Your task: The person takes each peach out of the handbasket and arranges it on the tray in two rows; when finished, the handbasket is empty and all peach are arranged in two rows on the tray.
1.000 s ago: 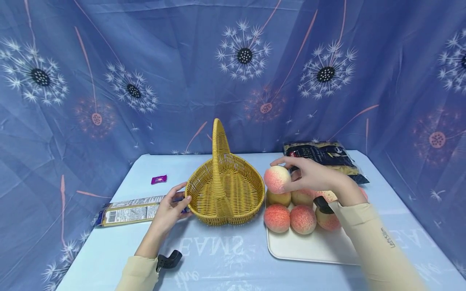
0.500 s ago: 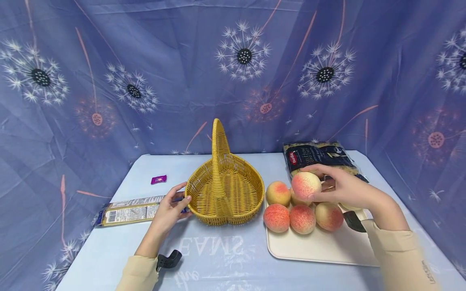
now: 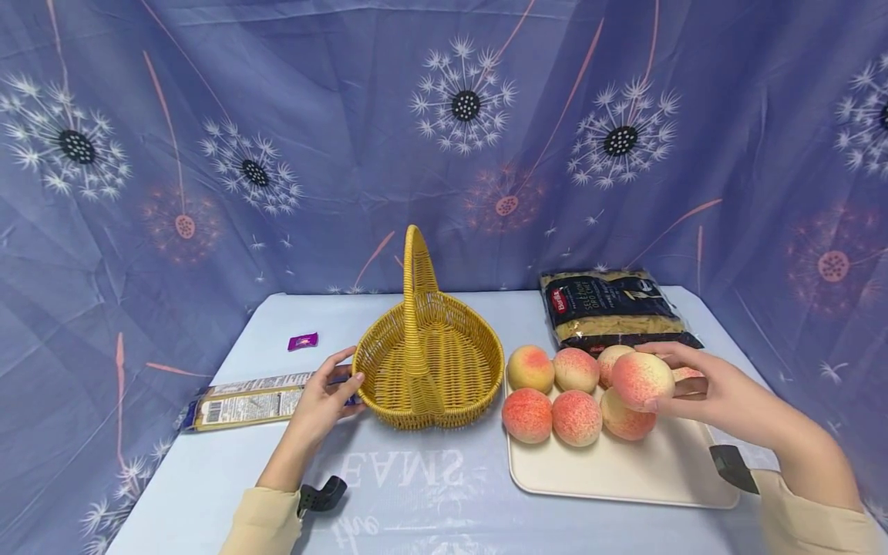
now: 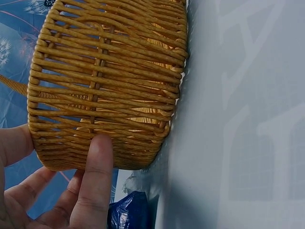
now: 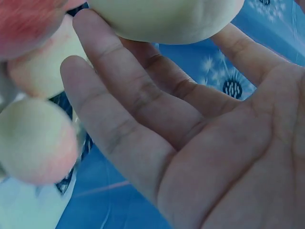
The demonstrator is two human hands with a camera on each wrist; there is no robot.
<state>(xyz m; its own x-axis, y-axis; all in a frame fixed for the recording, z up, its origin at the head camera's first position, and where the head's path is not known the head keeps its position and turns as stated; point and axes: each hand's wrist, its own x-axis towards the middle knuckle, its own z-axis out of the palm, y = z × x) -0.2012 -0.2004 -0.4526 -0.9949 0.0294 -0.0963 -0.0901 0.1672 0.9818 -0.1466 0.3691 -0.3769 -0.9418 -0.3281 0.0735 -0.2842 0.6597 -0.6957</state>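
My right hand (image 3: 683, 388) holds a pink-and-yellow peach (image 3: 640, 379) by thumb and fingertips just above the right end of the peach pile. In the right wrist view that peach (image 5: 167, 19) sits at the tips of my right hand (image 5: 157, 71). Several more peaches (image 3: 553, 393) lie in two rows on the back of a cream tray (image 3: 624, 474). My left hand (image 3: 347, 371) rests against the left outer wall of the empty yellow wicker basket (image 3: 430, 362). Seen from the left wrist, its thumb (image 4: 95, 176) lies flat on the basket (image 4: 105, 71) weave.
A dark pasta bag (image 3: 613, 307) lies behind the tray. A long flat packet (image 3: 246, 401) lies left of my left hand, a small purple sweet (image 3: 303, 341) beyond it. Blue dandelion cloth walls the table on three sides.
My right hand carried the peach rightwards, from beside the basket, over the pile, to the tray's right end. The left hand and the basket stayed still.
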